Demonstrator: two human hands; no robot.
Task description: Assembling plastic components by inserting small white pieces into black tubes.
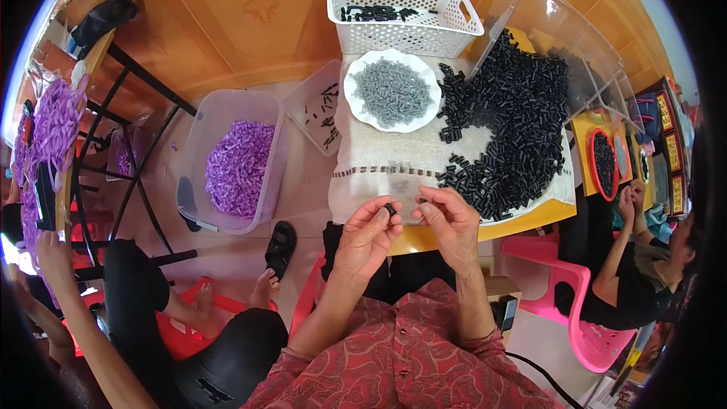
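Between the thumb and fingers of my left hand [366,236] is a small black tube-shaped piece [391,210]. My right hand [448,220] is a short way to its right, thumb and forefinger pinched together; whatever they hold is too small to name. Both hands are over the table's near edge. Beyond them a white scalloped plate [354,101] bears a heap of small clear grey pieces [392,92]. A large pile of short black tubes [522,121] spreads over the pale cloth [379,150] to the right.
A white perforated basket [409,39] with black pieces stands behind the plate. Left on the floor is a clear bin [277,159] of purple pieces [238,170]. A tilted clear box [583,38] backs the black pile. People sit on both sides; a pink chair [579,295] stands right.
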